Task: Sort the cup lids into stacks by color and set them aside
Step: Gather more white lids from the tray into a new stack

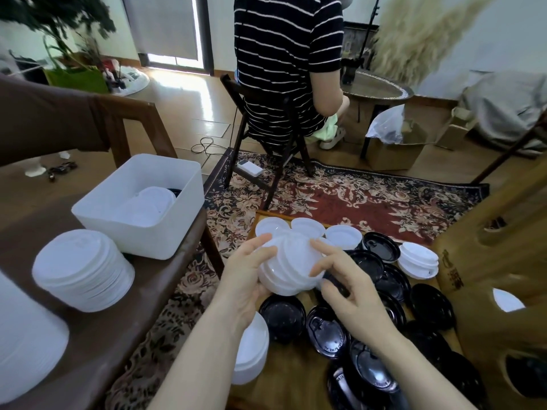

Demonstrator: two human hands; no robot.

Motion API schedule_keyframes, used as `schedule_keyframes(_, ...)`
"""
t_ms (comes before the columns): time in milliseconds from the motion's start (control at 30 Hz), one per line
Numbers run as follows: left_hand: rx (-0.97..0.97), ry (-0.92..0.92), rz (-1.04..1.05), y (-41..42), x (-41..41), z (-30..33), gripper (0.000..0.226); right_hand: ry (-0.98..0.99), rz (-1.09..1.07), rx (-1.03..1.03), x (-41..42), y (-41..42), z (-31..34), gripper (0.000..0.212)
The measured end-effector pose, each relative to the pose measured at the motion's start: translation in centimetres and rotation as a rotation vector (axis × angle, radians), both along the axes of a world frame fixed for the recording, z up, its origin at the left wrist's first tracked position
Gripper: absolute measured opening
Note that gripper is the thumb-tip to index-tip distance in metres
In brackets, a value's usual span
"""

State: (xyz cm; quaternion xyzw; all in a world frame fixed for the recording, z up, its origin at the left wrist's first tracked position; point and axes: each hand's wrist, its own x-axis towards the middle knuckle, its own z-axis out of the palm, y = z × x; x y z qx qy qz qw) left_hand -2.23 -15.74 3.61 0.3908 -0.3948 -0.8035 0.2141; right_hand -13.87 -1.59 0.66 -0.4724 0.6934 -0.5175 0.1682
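While the left hand point(247, 279) cups the white lid stack point(291, 266) and the right hand point(344, 287) pinches its rim, black lids point(327, 331) lie directly beneath; loose, uneven nesting could spill lids.

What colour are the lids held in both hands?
White: the stack of plastic cup lids, seen in the head view.

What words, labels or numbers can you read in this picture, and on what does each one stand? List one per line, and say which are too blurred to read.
Black lids: raised lettering round the rim, too small and blurred to read.
Wooden box: dark printed characters on its side, too blurred to read.
White lids held in both hands: no text visible.
Nothing else carries readable text.
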Motion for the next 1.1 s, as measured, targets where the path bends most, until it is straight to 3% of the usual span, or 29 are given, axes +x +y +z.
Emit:
schedule_keyframes(33, -0.023, 0.006, -0.020, 0.2, -0.1, 0.0, 0.034, -0.088, -0.010, 0.023, 0.2, -0.2, 0.2, 0.007)
schedule_keyframes(100, -0.065, 0.005, -0.069, 0.6, -0.3, -0.1, 0.035, -0.178, -0.043, 0.046, 0.5, -0.6, 0.3, 0.023)
schedule_keyframes(200, -0.097, -0.015, -0.124, 1.0, -0.5, -0.2, 0.034, -0.153, -0.055, 0.054, 0.4, -0.9, 0.3, 0.027)
schedule_keyframes(400, 0.027, 0.009, -0.127, 0.6, -0.2, -0.3, 0.026, -0.041, 0.162, 0.160, -1.2, 0.2, 0.6, 0.026)
schedule_keyframes(567, -0.043, 0.017, -0.254, 1.1, -0.2, -0.5, 0.030, 0.008, 0.207, 0.184, -1.5, 0.2, 0.5, 0.029)
schedule_keyframes(700, -0.142, -0.019, -0.283, 1.1, -0.3, -0.8, 0.051, 0.050, 0.184, 0.196, -1.3, 0.2, 0.6, 0.034)
schedule_keyframes(800, -0.167, 0.006, -0.247, 1.0, -0.4, -0.6, 0.046, 0.029, 0.120, 0.150, -0.9, 0.0, 0.4, 0.037)
schedule_keyframes(933, -0.175, 0.092, -0.232, 1.0, -0.5, 0.2, 0.029, -0.138, 0.029, 0.101, -0.9, 0.0, 0.5, 0.059)
schedule_keyframes(1100, -0.214, 0.059, -0.191, 1.3, -0.5, 0.1, 0.035, -0.122, -0.043, 0.110, -0.4, -0.2, 0.1, 0.071)
